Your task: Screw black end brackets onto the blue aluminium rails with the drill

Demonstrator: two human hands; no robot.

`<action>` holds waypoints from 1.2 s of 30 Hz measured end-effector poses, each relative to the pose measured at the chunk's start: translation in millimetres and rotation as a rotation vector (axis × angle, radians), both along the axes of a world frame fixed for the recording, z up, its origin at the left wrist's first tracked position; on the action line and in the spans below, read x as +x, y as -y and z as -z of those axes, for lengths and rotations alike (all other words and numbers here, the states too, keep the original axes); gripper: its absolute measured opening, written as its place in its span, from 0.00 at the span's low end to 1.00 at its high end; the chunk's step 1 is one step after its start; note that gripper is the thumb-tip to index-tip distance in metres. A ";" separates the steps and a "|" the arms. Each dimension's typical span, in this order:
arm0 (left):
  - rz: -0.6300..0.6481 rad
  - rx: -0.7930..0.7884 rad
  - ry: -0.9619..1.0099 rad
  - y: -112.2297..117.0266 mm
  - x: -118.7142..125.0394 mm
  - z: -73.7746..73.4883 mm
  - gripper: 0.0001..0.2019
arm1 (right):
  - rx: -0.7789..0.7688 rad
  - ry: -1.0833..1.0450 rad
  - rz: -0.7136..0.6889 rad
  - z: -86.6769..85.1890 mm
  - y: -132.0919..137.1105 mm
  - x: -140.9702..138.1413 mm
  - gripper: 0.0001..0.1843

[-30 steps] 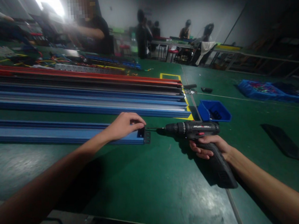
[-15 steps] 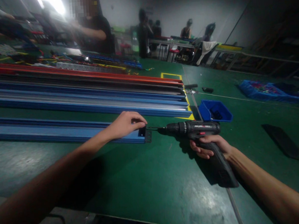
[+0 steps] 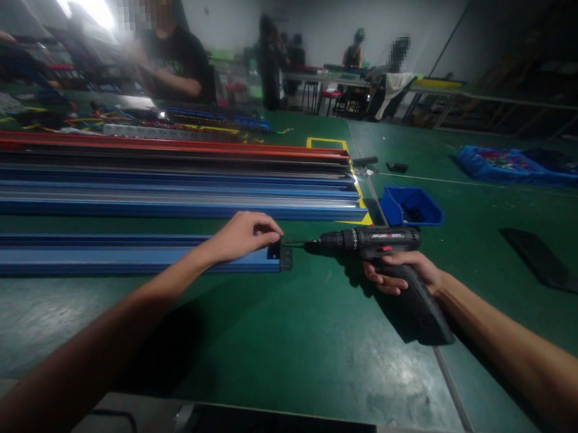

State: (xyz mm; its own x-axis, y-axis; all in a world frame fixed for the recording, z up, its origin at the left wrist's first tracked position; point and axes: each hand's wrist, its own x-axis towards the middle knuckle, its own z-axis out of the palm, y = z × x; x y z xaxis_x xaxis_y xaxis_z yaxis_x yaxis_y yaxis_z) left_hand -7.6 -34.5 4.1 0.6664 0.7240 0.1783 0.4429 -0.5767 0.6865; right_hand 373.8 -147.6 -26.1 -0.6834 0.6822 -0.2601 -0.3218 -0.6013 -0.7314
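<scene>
My left hand [image 3: 244,234] rests curled on the right end of a long blue metal rail [image 3: 100,257] that lies on the green table, fingers pinched at a dark end bracket [image 3: 284,258]. My right hand [image 3: 400,275] grips the handle of a black cordless drill [image 3: 376,250]. The drill lies level and its bit touches the bracket at the rail's end.
Several long blue, grey and red rails [image 3: 169,184] lie stacked behind. A small blue bin [image 3: 410,206] stands just beyond the drill. A black flat strip [image 3: 541,260] lies at right, a blue tray [image 3: 506,164] farther back. Other people work at tables behind.
Hands and drill keep the same pose at the rail's end; only the view has shifted slightly.
</scene>
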 end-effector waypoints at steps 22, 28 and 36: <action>0.084 0.225 -0.012 1.2 -2.2 11.1 0.08 | -0.005 -0.036 -0.013 -2.6 1.3 -1.5 0.15; 0.067 0.209 -0.013 0.9 -2.5 11.7 0.09 | -0.025 -0.024 0.002 -2.2 1.6 -1.6 0.14; 0.078 0.204 -0.007 1.0 -2.4 11.6 0.08 | -0.025 -0.028 -0.003 0.6 1.8 -0.8 0.16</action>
